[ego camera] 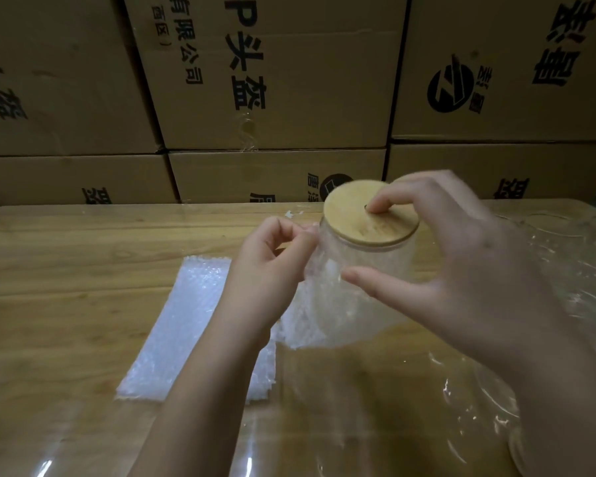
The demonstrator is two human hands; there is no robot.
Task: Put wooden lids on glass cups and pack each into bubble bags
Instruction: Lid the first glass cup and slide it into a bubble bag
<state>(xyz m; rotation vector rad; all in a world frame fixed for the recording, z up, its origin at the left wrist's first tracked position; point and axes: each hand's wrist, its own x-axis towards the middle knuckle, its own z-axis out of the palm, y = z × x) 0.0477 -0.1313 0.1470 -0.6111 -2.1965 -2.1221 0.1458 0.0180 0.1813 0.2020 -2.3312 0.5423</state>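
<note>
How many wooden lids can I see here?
1. The wooden lid sits on the glass cup held by the right hand. Others may be hidden under the clear plastic at right.

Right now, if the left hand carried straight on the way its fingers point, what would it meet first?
The left hand pinches the edge of the clear bubble-wrap bag. Just beyond that edge it would probably meet the side of the clear glass cup under its round wooden lid, though depth is unclear.

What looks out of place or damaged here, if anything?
Nothing looks damaged. The wooden lid sits flat on the glass cup, which the right hand holds partly in the bubble bag. Only some small white scraps lie loose on the table behind the left hand.
</note>
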